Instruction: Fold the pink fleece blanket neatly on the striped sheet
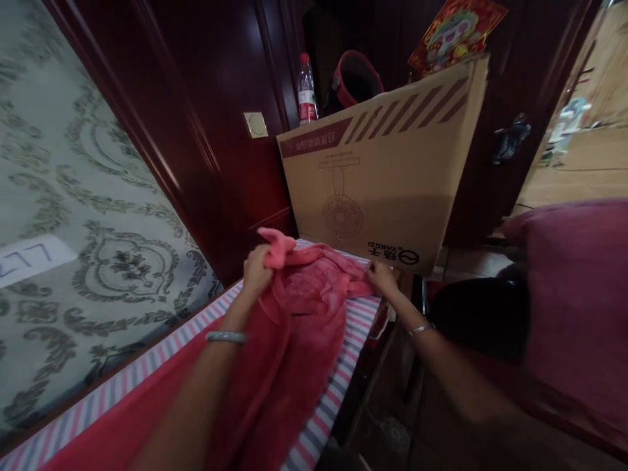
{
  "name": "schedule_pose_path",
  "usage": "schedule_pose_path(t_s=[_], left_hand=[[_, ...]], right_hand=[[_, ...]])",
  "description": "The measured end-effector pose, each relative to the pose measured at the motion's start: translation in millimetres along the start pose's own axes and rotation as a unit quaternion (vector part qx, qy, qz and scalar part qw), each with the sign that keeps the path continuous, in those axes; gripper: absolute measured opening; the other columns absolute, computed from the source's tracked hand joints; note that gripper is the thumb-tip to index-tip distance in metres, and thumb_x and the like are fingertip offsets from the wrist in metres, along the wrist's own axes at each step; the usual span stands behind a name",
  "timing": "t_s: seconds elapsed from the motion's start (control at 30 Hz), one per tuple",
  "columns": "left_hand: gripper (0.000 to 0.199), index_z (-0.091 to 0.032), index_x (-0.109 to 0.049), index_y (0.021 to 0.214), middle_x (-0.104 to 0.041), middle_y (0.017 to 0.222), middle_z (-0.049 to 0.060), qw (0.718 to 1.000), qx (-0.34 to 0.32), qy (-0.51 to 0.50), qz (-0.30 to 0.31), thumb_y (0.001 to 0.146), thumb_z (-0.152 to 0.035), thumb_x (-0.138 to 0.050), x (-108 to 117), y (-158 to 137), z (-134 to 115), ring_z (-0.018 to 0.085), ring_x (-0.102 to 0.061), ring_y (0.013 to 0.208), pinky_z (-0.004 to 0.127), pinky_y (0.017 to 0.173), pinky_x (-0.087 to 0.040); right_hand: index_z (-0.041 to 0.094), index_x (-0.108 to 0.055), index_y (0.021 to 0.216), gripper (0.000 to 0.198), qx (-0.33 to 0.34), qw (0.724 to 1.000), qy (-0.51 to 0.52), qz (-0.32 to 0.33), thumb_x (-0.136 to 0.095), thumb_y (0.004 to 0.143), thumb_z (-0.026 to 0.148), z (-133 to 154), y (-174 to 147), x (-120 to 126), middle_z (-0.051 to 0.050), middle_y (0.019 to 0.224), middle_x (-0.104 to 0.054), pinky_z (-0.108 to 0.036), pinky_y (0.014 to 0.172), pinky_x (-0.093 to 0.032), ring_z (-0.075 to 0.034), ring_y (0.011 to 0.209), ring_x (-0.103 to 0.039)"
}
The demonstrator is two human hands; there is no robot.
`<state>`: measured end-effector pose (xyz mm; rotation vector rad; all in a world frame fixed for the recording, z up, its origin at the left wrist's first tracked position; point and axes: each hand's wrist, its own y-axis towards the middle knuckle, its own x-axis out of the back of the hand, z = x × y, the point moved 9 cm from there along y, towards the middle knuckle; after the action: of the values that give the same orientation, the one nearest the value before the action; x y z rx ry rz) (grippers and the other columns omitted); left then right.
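A pinkish-red plush garment (314, 340) lies spread along a narrow surface covered with a striped cloth (324, 409). My left hand (257, 269), with a pale green bangle on its wrist, is closed on the garment's far left part, where a bunched flap stands up above the fingers. On the far right side, my right hand (383, 278) pinches the garment's edge close to the cardboard box. A silver bracelet circles that wrist. Between the two hands the inner side of the garment shows, with soft folds. My left forearm hides some of its near part.
A large cardboard box (383, 176) stands just beyond the garment, against dark red wood. Behind it are a red-capped bottle (307, 91) and a red-rimmed round object (358, 78). Patterned wallpaper (122, 261) borders the left. At right sits a black seat-like shape (481, 317) beside pink cloth (579, 294).
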<state>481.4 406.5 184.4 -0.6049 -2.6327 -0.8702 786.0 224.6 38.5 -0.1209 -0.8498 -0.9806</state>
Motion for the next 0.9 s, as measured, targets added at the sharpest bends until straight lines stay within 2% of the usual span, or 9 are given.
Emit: schedule_pose_path(t_s=[0.07,0.13,0.2,0.37,0.47,0.53,0.63,0.77,0.9], left_hand=[[0.037,-0.022,-0.070,0.084,-0.073,0.099,0.003,0.980,-0.024,0.110,0.162,0.055,-0.005,-0.057,-38.2,-30.6,3.4,0.023,-0.064,0.105,0.036,0.097,-0.050],[0.046,-0.025,-0.074,0.087,-0.075,0.102,0.002,0.928,-0.030,0.210,0.307,0.051,-0.001,-0.055,-67.5,-68.3,17.1,0.023,-0.065,0.105,0.037,0.100,-0.048],[0.056,-0.026,-0.075,0.095,-0.074,0.111,0.004,0.889,-0.027,0.267,0.371,0.050,0.001,-0.055,-76.2,-94.8,26.4,0.026,-0.065,0.109,0.040,0.102,-0.047],[0.050,-0.022,-0.072,0.109,-0.070,0.123,0.010,0.889,-0.062,0.323,0.319,0.066,-0.005,-0.053,-75.1,-112.0,-4.7,0.028,-0.060,0.119,0.042,0.107,-0.042],[0.033,-0.022,-0.069,0.109,-0.070,0.115,0.010,0.883,-0.127,0.338,0.299,0.079,-0.018,-0.056,-97.7,-129.6,-34.4,0.028,-0.061,0.111,0.042,0.101,-0.045],[0.033,-0.020,-0.067,0.109,-0.068,0.115,0.012,0.877,-0.147,0.352,0.291,0.077,-0.024,-0.064,-114.1,-141.6,-40.1,0.030,-0.060,0.111,0.046,0.101,-0.044],[0.035,-0.015,-0.064,0.107,-0.065,0.118,0.017,0.889,-0.091,0.369,0.254,0.073,-0.022,-0.068,-118.2,-141.9,-22.4,0.034,-0.057,0.114,0.049,0.100,-0.043],[0.012,-0.017,-0.064,0.084,-0.071,0.093,0.011,0.906,0.011,0.335,0.259,0.081,-0.013,-0.053,-106.2,-131.8,10.5,0.025,-0.066,0.093,0.036,0.083,-0.049],[0.013,-0.017,-0.062,0.088,-0.070,0.089,0.011,0.908,0.038,0.349,0.230,0.087,-0.026,-0.053,-95.6,-124.5,11.0,0.026,-0.066,0.084,0.035,0.074,-0.049]], right_hand=[[0.015,-0.068,0.102,0.029,0.034,0.998,0.049,0.000,-0.045,0.089,0.024,16.1,-9.9,6.1,-0.011,0.094,-0.074,-0.029,0.078,-0.049,-0.021,0.087,-0.068],[0.016,-0.065,0.109,0.032,0.074,0.989,0.130,0.014,-0.041,0.092,0.028,30.6,-22.4,7.7,-0.008,0.091,-0.074,-0.028,0.074,-0.050,-0.019,0.081,-0.068],[0.018,-0.066,0.105,0.030,0.099,0.976,0.193,0.026,-0.042,0.091,0.031,36.4,-36.6,7.2,-0.008,0.091,-0.074,-0.030,0.075,-0.049,-0.020,0.083,-0.067],[0.021,-0.066,0.081,0.024,0.091,0.979,0.177,0.051,-0.049,0.086,0.037,13.1,-70.0,-0.4,-0.007,0.083,-0.072,-0.032,0.074,-0.046,-0.023,0.080,-0.064],[0.021,-0.061,0.071,0.017,0.111,0.979,0.160,0.060,-0.058,0.077,0.038,2.5,-85.3,-2.7,-0.004,0.075,-0.066,-0.031,0.074,-0.044,-0.021,0.075,-0.059],[0.022,-0.056,0.067,0.011,0.113,0.980,0.160,0.039,-0.061,0.069,0.031,-3.5,-91.5,0.9,-0.003,0.075,-0.064,-0.031,0.076,-0.044,-0.021,0.077,-0.058],[0.023,-0.054,0.069,0.006,0.094,0.981,0.170,0.015,-0.056,0.069,0.028,-9.8,-94.0,7.6,-0.002,0.072,-0.062,-0.031,0.073,-0.044,-0.020,0.073,-0.057],[0.022,-0.058,0.080,0.016,0.053,0.969,0.238,-0.046,-0.050,0.076,0.035,-4.8,-82.1,29.8,-0.004,0.075,-0.065,-0.033,0.073,-0.046,-0.021,0.074,-0.058],[0.020,-0.061,0.084,0.026,-0.012,0.892,0.452,-0.021,-0.056,0.072,0.043,11.4,-69.0,35.4,-0.005,0.077,-0.069,-0.033,0.067,-0.050,-0.022,0.072,-0.062]])
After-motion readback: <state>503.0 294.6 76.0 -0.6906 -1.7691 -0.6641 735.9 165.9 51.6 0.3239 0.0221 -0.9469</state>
